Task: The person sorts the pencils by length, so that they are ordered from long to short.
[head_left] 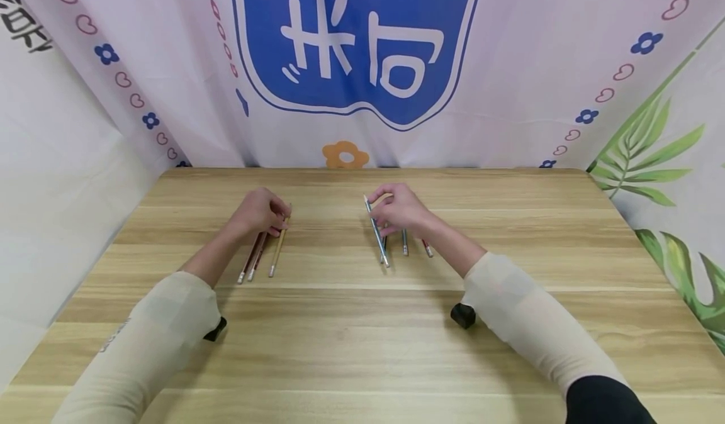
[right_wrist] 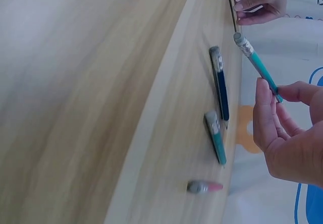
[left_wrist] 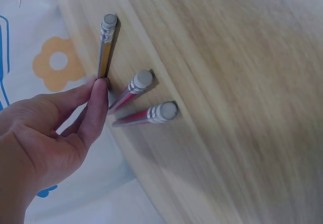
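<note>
My left hand [head_left: 259, 212] pinches a yellow pencil [head_left: 279, 252] between thumb and fingers, its eraser end toward me. Two dark red pencils [left_wrist: 133, 90] lie beside it on the table, partly behind that hand in the head view. Over on the right side, my right hand [head_left: 401, 210] pinches a teal pencil [right_wrist: 261, 66], held tilted above the table in the right wrist view. Under and beside that hand lie a dark blue pencil [right_wrist: 221, 85], another teal pencil [right_wrist: 217, 141] and a red pencil [right_wrist: 214, 186]; the hand hides their far ends in the head view.
The wooden table [head_left: 345, 342] reaches back to a printed cloth [head_left: 527, 97] hanging behind it. White cloth [head_left: 68, 178] hangs along the left side, and leaf-printed cloth [head_left: 668, 178] along the right. A black wrist device [head_left: 463, 315] shows below the right sleeve.
</note>
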Demonstrator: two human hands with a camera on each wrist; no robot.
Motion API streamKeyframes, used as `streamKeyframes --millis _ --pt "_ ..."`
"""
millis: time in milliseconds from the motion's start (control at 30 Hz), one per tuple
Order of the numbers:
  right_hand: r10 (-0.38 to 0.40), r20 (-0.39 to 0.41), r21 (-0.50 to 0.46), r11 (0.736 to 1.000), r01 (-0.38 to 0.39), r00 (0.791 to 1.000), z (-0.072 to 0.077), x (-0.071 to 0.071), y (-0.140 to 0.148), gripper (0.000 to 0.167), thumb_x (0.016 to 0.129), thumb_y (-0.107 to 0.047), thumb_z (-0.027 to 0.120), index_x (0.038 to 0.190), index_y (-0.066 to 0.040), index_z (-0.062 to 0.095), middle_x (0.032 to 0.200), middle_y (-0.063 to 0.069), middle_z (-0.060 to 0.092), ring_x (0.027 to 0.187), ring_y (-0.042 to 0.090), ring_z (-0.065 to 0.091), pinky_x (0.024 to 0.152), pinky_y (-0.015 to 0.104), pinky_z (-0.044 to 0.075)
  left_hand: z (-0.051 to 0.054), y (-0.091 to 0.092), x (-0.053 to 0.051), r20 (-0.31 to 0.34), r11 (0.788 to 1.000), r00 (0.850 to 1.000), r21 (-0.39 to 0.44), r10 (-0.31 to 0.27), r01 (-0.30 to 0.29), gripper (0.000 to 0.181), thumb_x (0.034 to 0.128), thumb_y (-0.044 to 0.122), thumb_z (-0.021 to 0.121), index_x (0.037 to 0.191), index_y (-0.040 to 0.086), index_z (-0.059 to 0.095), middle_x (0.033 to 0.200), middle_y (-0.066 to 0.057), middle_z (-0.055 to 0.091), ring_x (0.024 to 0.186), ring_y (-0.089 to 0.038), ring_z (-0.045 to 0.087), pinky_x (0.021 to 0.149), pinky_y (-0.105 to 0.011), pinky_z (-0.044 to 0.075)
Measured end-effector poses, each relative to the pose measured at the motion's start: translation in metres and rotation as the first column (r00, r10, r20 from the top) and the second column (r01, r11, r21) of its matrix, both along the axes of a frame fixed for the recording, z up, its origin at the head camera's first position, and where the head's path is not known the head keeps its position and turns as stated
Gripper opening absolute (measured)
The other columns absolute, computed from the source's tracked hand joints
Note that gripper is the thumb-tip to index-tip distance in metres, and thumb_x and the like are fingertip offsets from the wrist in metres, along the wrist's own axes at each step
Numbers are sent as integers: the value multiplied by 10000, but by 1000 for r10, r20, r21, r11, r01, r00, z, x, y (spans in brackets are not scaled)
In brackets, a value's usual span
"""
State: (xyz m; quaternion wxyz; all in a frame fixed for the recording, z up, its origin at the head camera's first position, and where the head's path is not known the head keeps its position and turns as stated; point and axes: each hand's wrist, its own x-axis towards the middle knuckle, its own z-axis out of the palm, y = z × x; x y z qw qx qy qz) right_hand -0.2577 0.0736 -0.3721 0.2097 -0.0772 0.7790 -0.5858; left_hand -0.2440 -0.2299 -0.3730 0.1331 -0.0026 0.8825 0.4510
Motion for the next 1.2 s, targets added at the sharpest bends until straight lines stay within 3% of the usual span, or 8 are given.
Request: streamKeyframes --millis 233,367,700,967,1200 --pt "14 13 -27 1000 -14 1000 -1 0 -17 284 935 67 669 1208 25 603 879 111 653 745 197 627 768 436 670 0 -2 0 -2 1000 1000 -23 -6 6 228 884 -212 650 1111 -237 643 894 -245 667 666 -148 674 620 -290 651" --pt "15 16 -19 1000 -15 1000 -2 -1 -26 286 936 58 679 1210 11 612 911 140 675 748 194 639 782 449 667 -1 -3 0 -12 1000 1000 -27 -5 4 224 883 -217 644 1106 -240 647 922 -282 674 656 -150 682 616 -287 651" --pt "5 56 -46 999 -2 998 -7 -4 -42 300 940 56 685 1226 2 613 1001 199 695 741 206 646 695 353 668 1 -3 4 -29 999 1000 -35 -11 10 225 882 -212 655 1105 -244 653 1020 -329 670 667 -155 687 609 -288 652" --pt "-14 69 -58 998 18 997 -14 -8 -58 288 936 70 683 1210 5 621 898 148 681 713 208 652 713 384 671 3 -4 7 -48 1000 999 -20 -15 14 207 858 -229 666 1065 -244 662 805 -189 638 641 -174 687 594 -287 649" --pt "-18 80 -69 997 23 997 -17 -8 -75 290 930 88 672 1206 20 615 842 127 638 709 212 635 707 394 673 0 -4 5 -50 999 999 -51 -15 12 225 880 -213 660 1104 -229 666 837 -202 619 667 -181 684 621 -285 652"
